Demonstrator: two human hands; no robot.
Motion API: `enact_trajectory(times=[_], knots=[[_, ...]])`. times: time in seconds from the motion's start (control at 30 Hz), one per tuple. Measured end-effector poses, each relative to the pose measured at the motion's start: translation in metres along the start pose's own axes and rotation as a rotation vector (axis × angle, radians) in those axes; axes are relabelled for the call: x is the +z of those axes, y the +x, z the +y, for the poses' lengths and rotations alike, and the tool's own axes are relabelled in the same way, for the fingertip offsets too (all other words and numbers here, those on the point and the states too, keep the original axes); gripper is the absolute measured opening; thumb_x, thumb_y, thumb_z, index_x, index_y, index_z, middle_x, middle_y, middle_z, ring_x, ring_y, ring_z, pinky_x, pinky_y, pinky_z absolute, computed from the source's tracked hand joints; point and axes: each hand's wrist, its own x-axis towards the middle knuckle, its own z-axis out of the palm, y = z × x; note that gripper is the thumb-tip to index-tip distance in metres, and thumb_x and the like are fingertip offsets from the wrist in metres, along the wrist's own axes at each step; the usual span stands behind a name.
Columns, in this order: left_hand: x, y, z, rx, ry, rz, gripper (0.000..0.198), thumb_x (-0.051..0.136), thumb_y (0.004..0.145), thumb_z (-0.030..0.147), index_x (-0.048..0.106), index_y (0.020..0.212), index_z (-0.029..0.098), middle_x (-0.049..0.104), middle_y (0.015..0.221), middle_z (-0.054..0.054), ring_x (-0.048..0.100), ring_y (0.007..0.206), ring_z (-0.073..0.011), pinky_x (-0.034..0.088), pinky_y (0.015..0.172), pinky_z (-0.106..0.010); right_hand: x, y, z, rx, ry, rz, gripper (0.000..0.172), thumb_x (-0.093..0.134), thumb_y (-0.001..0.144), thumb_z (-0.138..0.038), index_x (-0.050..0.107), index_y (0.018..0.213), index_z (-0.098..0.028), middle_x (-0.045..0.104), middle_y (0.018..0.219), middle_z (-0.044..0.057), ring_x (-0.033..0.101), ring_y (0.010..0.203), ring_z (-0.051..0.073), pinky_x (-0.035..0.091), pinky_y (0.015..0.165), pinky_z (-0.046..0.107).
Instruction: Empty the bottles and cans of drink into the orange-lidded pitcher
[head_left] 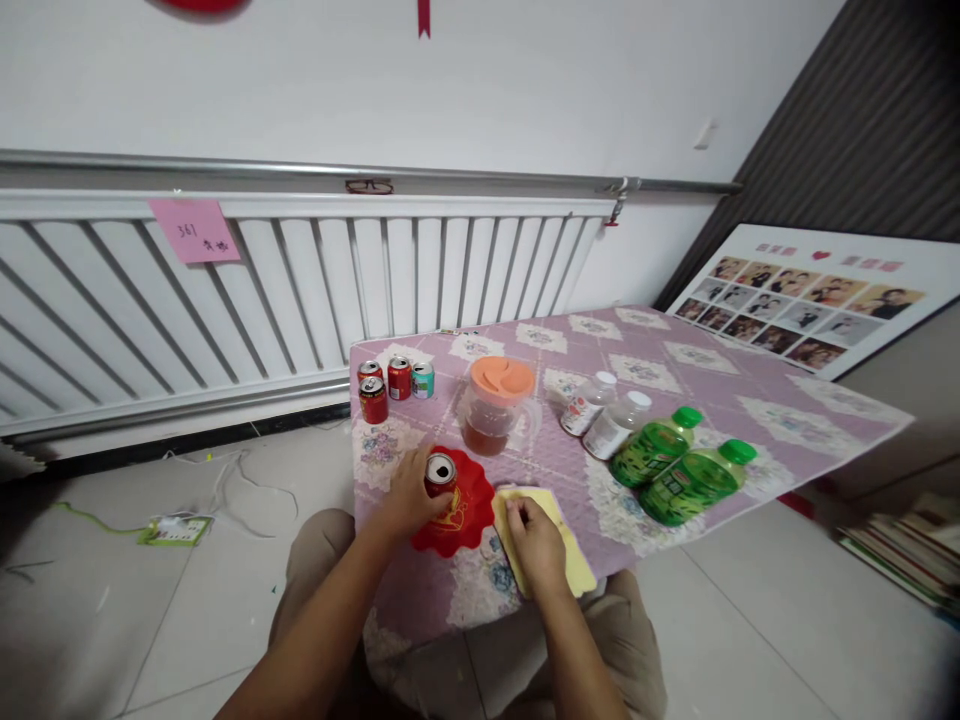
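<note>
My left hand [411, 495] is closed around an opened red drink can [441, 468]. That can stands upright on a red plate with a scalloped rim [480, 490] and gold print. Just right of the plate, my right hand [536, 540] rests on a flat yellow cloth [574, 560]. Its fingers are curled into a pinch; whether they grip the cloth or something small is hidden. Behind both hands stands a clear plastic pitcher [486, 410] with an orange lid, holding some brown liquid.
Several small cans, a dark red one [373, 400] and a teal one [423, 380] among them, stand at the back left. Two white-capped bottles [589, 403] and two green-capped drink bottles [697, 482] lie at right on the floral tablecloth [645, 370]. A white radiator [300, 270] lines the wall.
</note>
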Motion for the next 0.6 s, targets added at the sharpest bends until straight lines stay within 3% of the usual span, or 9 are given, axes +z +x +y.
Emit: enact_trajectory(times=[0.17,0.33,0.47,0.6], knots=[[0.004,-0.003,0.001,-0.056,0.019,0.028,0.080,0.078,0.066,0.027,0.046,0.139,0.022,0.052,0.136,-0.013,0.048,0.132,-0.0331,0.036,0.113,-0.052,-0.003,0.002,0.000,-0.031,0.062,0.009,0.035,0.044,0.087,-0.052,0.059,0.069,-0.025,0.066,0.067,0.003,0.060,0.065,0.023,0.037,0.061,0.031],[0.005,-0.006,-0.009,0.015,-0.061,0.032,0.089,0.076,0.066,0.026,0.038,0.146,0.022,0.046,0.147,-0.014,0.042,0.139,-0.0340,0.031,0.118,-0.053,-0.014,0.009,-0.004,-0.086,0.194,0.031,0.036,0.048,0.083,-0.054,0.063,0.073,-0.024,0.070,0.072,0.005,0.063,0.070,0.024,0.047,0.068,0.033],[0.006,-0.007,-0.017,0.044,-0.130,0.015,0.084,0.072,0.068,0.021,0.040,0.145,0.022,0.051,0.145,-0.014,0.046,0.137,-0.0336,0.030,0.118,-0.054,-0.027,0.035,-0.008,-0.072,0.289,0.150,0.040,0.053,0.080,-0.057,0.065,0.089,-0.020,0.073,0.089,0.010,0.066,0.083,0.026,0.051,0.079,0.037],[0.008,-0.007,-0.018,0.029,-0.145,0.005,0.073,0.070,0.070,0.019,0.046,0.139,0.021,0.057,0.140,-0.013,0.051,0.132,-0.0331,0.032,0.117,-0.056,-0.042,0.077,-0.016,-0.054,0.367,0.246,0.057,0.055,0.079,-0.060,0.062,0.113,-0.015,0.070,0.112,0.016,0.065,0.099,0.028,0.049,0.091,0.043]])
